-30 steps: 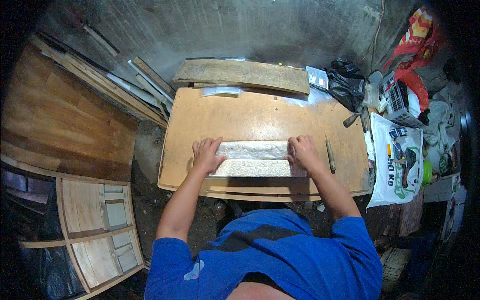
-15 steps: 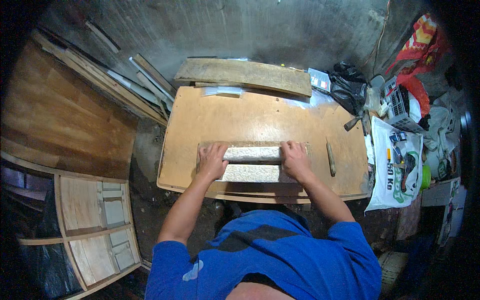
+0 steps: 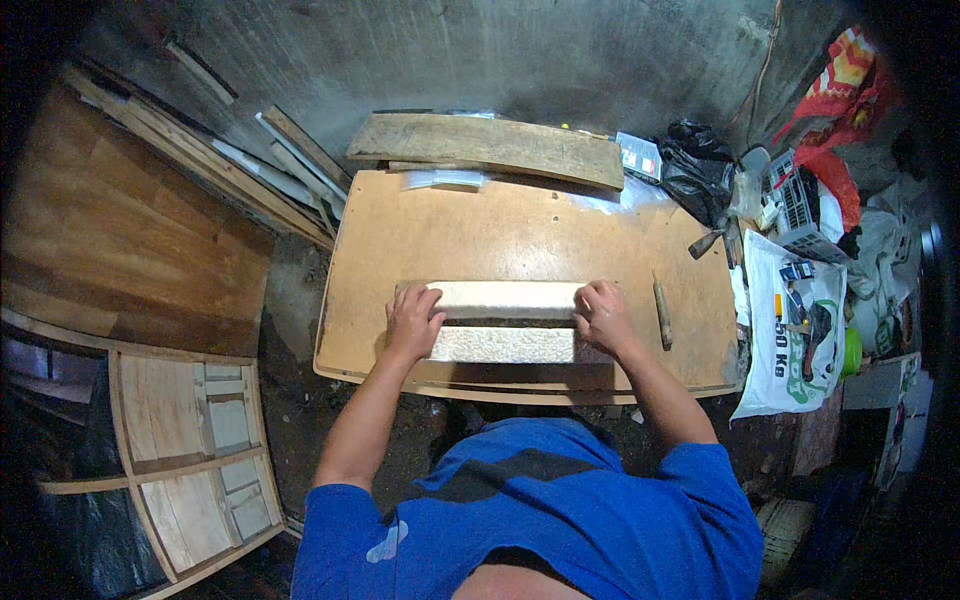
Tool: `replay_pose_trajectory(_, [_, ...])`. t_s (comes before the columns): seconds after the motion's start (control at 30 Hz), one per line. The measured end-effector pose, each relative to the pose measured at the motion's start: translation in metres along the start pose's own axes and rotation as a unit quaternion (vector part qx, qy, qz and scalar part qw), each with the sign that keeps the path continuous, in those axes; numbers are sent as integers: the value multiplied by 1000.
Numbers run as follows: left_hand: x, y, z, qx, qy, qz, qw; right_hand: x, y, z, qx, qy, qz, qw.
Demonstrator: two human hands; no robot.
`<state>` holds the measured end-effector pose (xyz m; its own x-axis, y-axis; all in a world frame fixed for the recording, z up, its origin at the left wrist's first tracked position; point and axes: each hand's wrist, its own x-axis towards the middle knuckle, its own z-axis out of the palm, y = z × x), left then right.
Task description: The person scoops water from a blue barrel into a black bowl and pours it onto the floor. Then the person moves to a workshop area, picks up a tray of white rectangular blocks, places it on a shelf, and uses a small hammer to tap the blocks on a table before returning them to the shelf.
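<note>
Two long pale bars lie side by side near the front of a wooden tabletop [image 3: 480, 235]. The far bar [image 3: 505, 297] shows a fairly smooth, light top; the near bar [image 3: 503, 345] is rough and pitted. My left hand [image 3: 411, 318] is closed around the far bar's left end, fingers curled over it. At the other end, my right hand [image 3: 605, 316] grips the same bar. Both hands partly cover the ends of the near bar. To the right of my right hand rests a slim tool with a wooden handle [image 3: 663, 315].
A thick plank [image 3: 490, 148] lies along the table's back edge. Beyond the right side are a black plastic bag [image 3: 695, 165], a grey crate [image 3: 800, 215] and a white sack [image 3: 780, 350] with small items. Boards lean at left, above a wooden frame [image 3: 190, 465].
My hands have moved apart toward the far bar's ends. The bar's upper face now looks smoother and wider than before, as if turned. The near bar stays about where it was.
</note>
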<state>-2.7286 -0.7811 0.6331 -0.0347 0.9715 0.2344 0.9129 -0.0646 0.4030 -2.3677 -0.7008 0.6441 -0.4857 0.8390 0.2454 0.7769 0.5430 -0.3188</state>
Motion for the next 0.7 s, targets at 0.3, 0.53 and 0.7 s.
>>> replay_pose_trajectory(0.3, [-7,-12,15,-68,-3,-61,996,-13,1,3,30,19,25,999])
replay_pose_trajectory(0.53, [-60,-3,-15,-34,-46,41,998,-57,0,-25,42,-85,-53,994])
replay_pose_trajectory(0.7, [-78,-8,-13,-26,-78,25,996,-66,0,-7,11,-66,-50,996])
